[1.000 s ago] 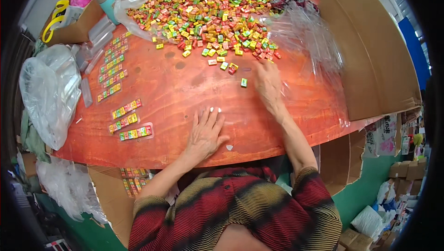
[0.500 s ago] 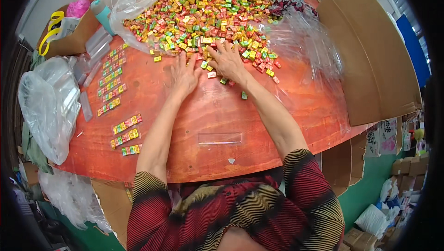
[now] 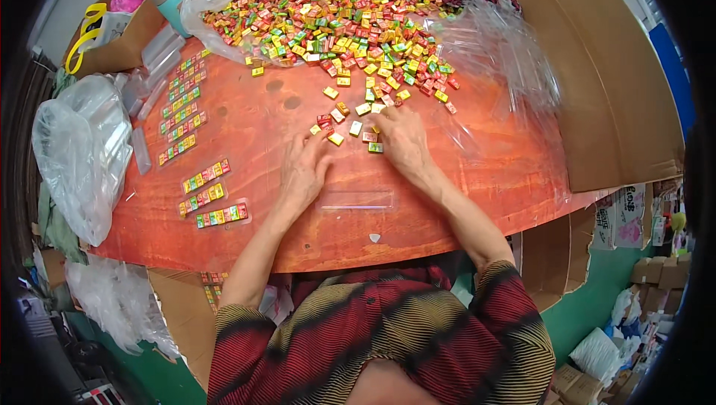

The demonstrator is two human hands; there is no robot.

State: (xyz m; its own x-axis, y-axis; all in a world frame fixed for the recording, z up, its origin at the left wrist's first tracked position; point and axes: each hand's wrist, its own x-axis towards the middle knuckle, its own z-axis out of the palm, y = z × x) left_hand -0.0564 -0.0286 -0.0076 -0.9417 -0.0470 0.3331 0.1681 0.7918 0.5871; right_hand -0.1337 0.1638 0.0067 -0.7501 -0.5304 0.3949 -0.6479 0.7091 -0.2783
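Observation:
A large heap of small wrapped candy blocks (image 3: 350, 13) in red, yellow, green and orange covers the far middle of the table. Several loose candy blocks (image 3: 355, 128) lie scattered between my hands. My left hand (image 3: 302, 170) is low over the table with fingers loosely bent and thumb apart, its fingertips at the blocks on the left of this group. Slightly curved and apart, the fingers of my right hand (image 3: 403, 140) touch blocks on the group's right side. Nearer me lies a narrow clear plastic tray (image 3: 356, 200) with nothing in it.
Filled candy strips (image 3: 222, 215) lie in rows along the left of the red table (image 3: 335, 245). Beyond them are clear bags (image 3: 78, 159), empty clear trays and a carton (image 3: 123, 51) with a bottle beside it. A tall cardboard box (image 3: 604, 77) stands at the right.
Both hands have drawn back from the heap toward me, bringing several candy blocks along. The blocks now lie apart from the heap's edge, and my right fingers have moved closer to the tray.

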